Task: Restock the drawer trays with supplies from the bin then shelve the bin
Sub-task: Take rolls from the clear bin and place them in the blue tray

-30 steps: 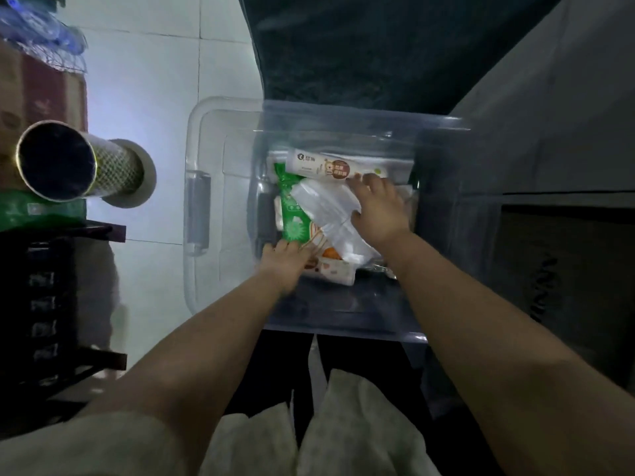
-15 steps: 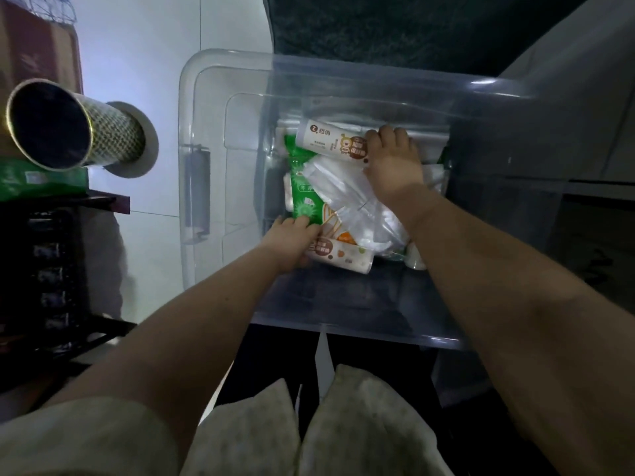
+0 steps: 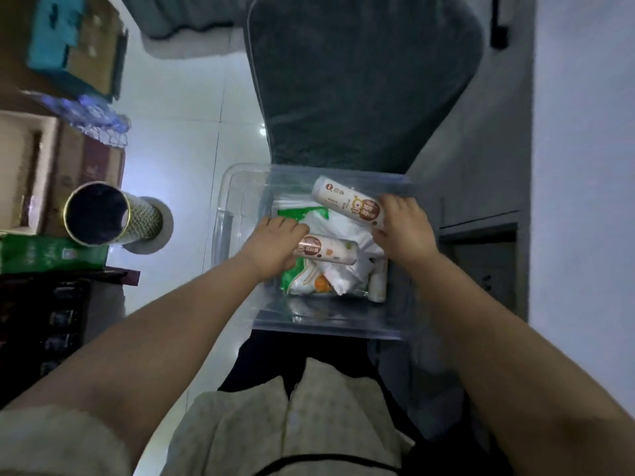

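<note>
A clear plastic bin (image 3: pixel 233 187) stands on the floor in front of me. Inside lie a green-and-white packet (image 3: pixel 302 280), white plastic bags (image 3: pixel 347 235) and a small white roll (image 3: pixel 378 283). My left hand (image 3: pixel 275 245) is closed around one white-and-brown roll (image 3: pixel 330 249), held above the packet. My right hand (image 3: pixel 402 228) grips a second white-and-brown roll (image 3: pixel 347 204), raised near the bin's far rim.
A gold-rimmed tube (image 3: pixel 103 214) lies on its side at the left, over a green box (image 3: pixel 44 252) and a dark rack (image 3: pixel 51 321). Cardboard boxes (image 3: pixel 58 159) stand further left. A dark grey cushioned seat (image 3: pixel 360 80) is beyond the bin; grey cabinet (image 3: pixel 481 242) at right.
Both hands have closed on a roll each and lifted them from the pile. The view has pulled back from the bin.
</note>
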Available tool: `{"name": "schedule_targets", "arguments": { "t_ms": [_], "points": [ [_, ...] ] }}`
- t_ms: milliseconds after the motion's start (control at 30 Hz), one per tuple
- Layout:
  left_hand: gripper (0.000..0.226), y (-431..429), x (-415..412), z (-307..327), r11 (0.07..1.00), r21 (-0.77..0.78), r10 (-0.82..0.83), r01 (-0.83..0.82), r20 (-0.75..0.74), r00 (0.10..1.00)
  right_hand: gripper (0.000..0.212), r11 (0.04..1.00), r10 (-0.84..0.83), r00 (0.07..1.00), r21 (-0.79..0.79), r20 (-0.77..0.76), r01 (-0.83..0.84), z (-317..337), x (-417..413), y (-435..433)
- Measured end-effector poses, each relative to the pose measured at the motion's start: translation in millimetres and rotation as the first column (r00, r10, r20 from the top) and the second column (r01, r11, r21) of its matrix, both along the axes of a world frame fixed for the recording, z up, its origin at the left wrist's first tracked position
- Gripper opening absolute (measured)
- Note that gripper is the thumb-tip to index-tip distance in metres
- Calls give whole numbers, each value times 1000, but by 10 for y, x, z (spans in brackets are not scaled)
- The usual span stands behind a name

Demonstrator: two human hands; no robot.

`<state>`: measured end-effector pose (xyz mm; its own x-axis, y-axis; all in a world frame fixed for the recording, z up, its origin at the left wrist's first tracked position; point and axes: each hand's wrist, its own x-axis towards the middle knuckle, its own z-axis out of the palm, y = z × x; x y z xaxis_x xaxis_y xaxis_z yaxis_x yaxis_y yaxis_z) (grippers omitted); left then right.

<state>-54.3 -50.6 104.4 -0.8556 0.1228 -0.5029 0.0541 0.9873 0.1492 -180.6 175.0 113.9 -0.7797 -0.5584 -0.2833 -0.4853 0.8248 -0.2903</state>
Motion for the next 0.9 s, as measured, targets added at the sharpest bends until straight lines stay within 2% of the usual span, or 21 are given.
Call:
{"name": "schedule_targets", "arguments": {
  "t_ms": [133, 233, 367, 467, 667, 800, 900],
  "points": [
    [52, -111, -161, 485, 999, 45, 11, -3, -186, 982, 51, 997, -57, 992, -57, -109, 51, 599, 126, 192],
    [52, -168, -324, 801, 994, 88, -36, 68, -318, 947, 57, 984, -162, 965, -107, -205, 143, 983, 307, 272],
    [53, -43, -585, 1154, 968, 126, -149, 218, -412, 899, 63, 929, -369, 869, -159, -329, 334, 1416, 637, 408],
    [50, 231, -750, 1380, 909, 153, -260, 388, -519, 814, 62, 864, -502, 760, -217, -412, 453, 1699, 953, 598],
    [52, 1199, -811, 1855, 714, 213, -433, 667, -615, 659, 65, 692, -687, 531, -223, -496, 687, 2214, 1850, 1223],
    [48, 2024, -530, 2186, 511, 186, -539, 839, -690, 482, 67, 531, -764, 338, -239, -550, 813, 2523, 2663, 1638],
    [50, 2634, -131, 2421, 356, 153, -582, 922, -735, 347, 64, 431, -761, 190, -265, -620, 863, 2734, 3388, 1908]
  ]
}}
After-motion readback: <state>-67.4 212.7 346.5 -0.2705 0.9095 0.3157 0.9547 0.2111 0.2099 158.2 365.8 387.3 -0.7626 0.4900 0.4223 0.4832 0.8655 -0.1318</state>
